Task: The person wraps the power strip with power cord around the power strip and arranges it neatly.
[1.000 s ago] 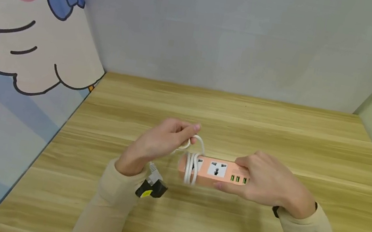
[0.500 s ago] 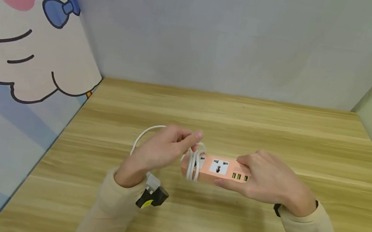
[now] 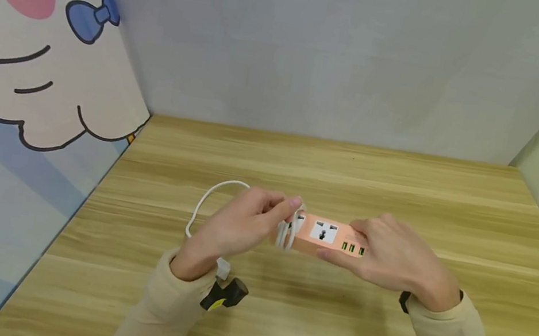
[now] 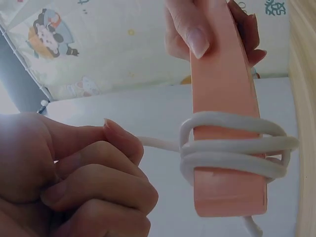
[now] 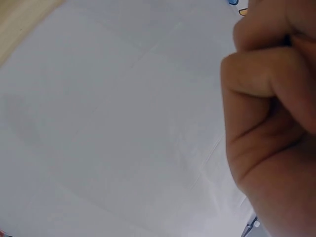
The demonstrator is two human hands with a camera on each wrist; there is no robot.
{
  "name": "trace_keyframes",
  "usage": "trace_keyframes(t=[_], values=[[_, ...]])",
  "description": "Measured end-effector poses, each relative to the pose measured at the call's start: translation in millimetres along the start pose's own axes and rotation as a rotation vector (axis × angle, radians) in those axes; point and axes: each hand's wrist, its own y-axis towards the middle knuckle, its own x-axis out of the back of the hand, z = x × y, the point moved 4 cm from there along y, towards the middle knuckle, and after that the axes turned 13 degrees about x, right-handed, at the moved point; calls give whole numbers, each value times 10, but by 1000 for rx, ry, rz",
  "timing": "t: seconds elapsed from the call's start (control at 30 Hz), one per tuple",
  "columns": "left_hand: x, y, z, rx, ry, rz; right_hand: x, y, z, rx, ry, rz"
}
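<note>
An orange-pink power strip [image 3: 305, 246] with white sockets and green-lined USB ports is held up over the table. My right hand [image 3: 392, 256] grips its right end, thumb on the near side and fingers over the far side. White cord [image 4: 232, 145] loops several times round the strip's left end. Between thumb and forefinger, my left hand [image 3: 246, 219] pinches the cord close to those loops; in the left wrist view the cord runs taut from the fingertips to the strip. Only curled fingers [image 5: 266, 98] show in the right wrist view.
Loose cord [image 3: 197, 209] arcs out left of the left hand. A pale plug [image 3: 223, 268] shows beside the left cuff, by the black wrist camera [image 3: 224, 294]. Wood-grain table [image 3: 351, 180] lies below, with a grey wall [image 3: 338, 56] behind and a cartoon panel [image 3: 62, 119] at left.
My left hand has moved right, bringing the cord in across the strip's top. The strip has shifted slightly right and up in view. A loose cord arc now shows at left.
</note>
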Motion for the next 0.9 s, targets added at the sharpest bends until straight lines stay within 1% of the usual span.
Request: trace_keyframes(t=[0.23,0.33,0.5,0.7,0.9], values=[[-23,-74,-64,-81,53,-53,45,24,-14,0,-18,-39],[-33,-104,-70,-100,68,-76,34,33,-19,8,-17,-57],[-46,-114,-99,-134,67,-88,34,53,-25,19,-37,-97],[-67,-138,-142,-142,45,-77,78,39,-5,76,-78,-195],[-108,-179,-140,-138,43,-89,70,12,34,97,-119,-244]])
